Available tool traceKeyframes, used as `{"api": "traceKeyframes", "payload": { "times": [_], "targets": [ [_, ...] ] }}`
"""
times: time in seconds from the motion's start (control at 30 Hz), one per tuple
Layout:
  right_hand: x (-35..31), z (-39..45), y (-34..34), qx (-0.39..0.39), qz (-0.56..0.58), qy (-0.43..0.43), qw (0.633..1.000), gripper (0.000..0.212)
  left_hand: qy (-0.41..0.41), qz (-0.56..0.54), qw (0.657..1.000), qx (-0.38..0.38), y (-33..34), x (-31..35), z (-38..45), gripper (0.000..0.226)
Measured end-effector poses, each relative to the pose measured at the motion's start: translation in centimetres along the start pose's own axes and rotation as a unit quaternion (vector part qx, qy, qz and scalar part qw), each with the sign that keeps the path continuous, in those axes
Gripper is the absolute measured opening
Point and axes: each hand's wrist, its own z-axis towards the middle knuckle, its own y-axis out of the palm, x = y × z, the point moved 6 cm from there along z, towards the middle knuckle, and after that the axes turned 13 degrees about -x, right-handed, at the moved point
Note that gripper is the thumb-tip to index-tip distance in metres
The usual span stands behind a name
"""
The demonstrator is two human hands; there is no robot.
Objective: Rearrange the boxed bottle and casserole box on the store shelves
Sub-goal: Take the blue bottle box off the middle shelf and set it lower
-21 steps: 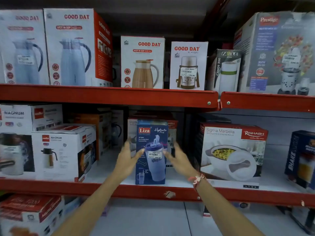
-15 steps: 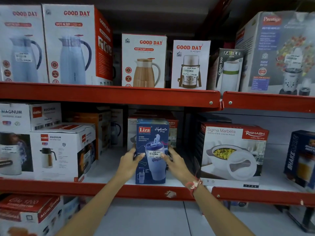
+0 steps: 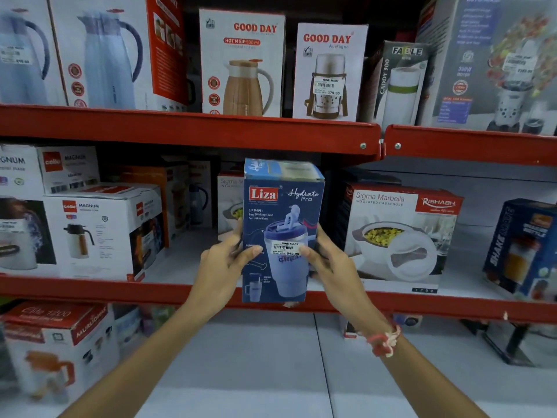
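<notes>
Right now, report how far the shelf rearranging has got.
Nothing looks placed yet. In hand: the blue Liza bottle box, gripped by the left hand and right hand at the middle shelf's front edge. Left: setting it down and moving the Sigma Marbella casserole box, untouched on that shelf.

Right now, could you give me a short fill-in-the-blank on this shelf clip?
1. Both hands hold the blue ____-brand bottle box.
2. The left hand and right hand grip it by opposite ____.
3. The casserole box stands to the bottle box's ____.
4. The shelf rail is ____.

Missing: Liza; sides; right; red
</notes>
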Motion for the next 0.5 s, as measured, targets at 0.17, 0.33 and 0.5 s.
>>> {"api": "traceKeyframes", "payload": {
  "times": [0.17,0.33,0.5],
  "targets": [
    [0.7,-5.4,-1.0,0.003,0.008,0.019,1.000,0.065,-0.016,-0.022,1.000,-0.008,3.6,0.5,-3.7,0.053],
    [1.7,-10.0,-2.6,0.021,-0.007,0.016,1.000,0.060,-0.003,-0.013,1.000,0.001,7.0,1.0,-6.3,0.057],
    [4.4,-14.2,-3.0,0.009,0.064,0.057,0.996,0.055,-0.047,-0.056,0.997,-0.034,10.4,-1.0,-8.3,0.065]
  ]
}}
